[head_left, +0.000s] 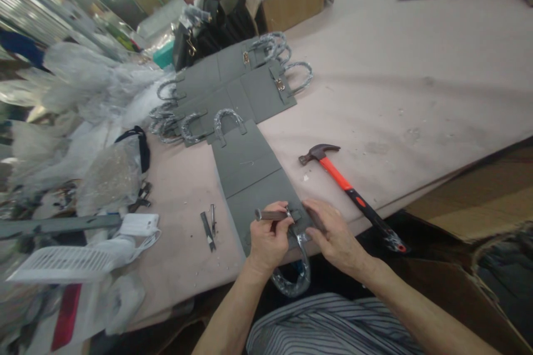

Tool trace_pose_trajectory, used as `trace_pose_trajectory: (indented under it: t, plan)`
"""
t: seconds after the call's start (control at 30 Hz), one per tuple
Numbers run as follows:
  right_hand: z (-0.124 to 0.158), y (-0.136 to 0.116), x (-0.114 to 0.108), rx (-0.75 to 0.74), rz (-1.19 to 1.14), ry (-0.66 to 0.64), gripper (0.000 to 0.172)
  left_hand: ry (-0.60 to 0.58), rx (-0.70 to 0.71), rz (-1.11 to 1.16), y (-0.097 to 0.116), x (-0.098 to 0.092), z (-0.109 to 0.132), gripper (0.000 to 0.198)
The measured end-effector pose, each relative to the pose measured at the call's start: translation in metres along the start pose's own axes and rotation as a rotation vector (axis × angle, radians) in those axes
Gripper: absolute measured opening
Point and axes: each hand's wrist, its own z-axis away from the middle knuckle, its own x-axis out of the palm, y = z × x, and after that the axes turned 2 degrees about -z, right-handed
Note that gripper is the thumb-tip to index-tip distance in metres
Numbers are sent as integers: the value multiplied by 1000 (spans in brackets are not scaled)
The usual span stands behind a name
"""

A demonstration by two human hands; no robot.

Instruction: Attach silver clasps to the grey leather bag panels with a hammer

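Observation:
My left hand (268, 241) is closed around a short metal punch (270, 214), whose tip end is at a small metal fitting near the lower end of a grey-green bag panel (250, 169). At that panel's right edge, my right hand (335, 233) is closed with fingers and thumb bent; what lies between them is hard to make out. A plastic-wrapped handle (293, 288) hangs over the table edge below my hands, and another wrapped handle (228, 119) is at the panel's far end. A loose thread lies on the panel.
Right of the panel lies a claw hammer (347, 186) with an orange and black handle. Two slim tools (208, 228) lie to the left. More panels (233, 91) with wrapped handles are stacked beyond. A cardboard box (295, 3), dark bags and plastic wrapping (83, 83) stand around; a person's arm shows behind.

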Motion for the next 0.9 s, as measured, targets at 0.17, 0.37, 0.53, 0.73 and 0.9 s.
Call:
trace_pose_trajectory:
  t: [0.17,0.37,0.53,0.73,0.9]
  plan:
    - [13,-3,-14,90,-33,51,32,1,-51,52,1,-2,-2,5]
    - [33,-8,-28,144,-14,167,21,9,-131,106,-1,-3,-2,5]
    - [51,-7,-39,182,21,227,15,5,-163,68,-3,-1,-1,6]
    - [58,-7,-46,199,65,263,12,24,-6,-38,-2,3,4,7]
    - [54,-13,-52,143,112,270,15,41,91,-94,2,6,4,3]
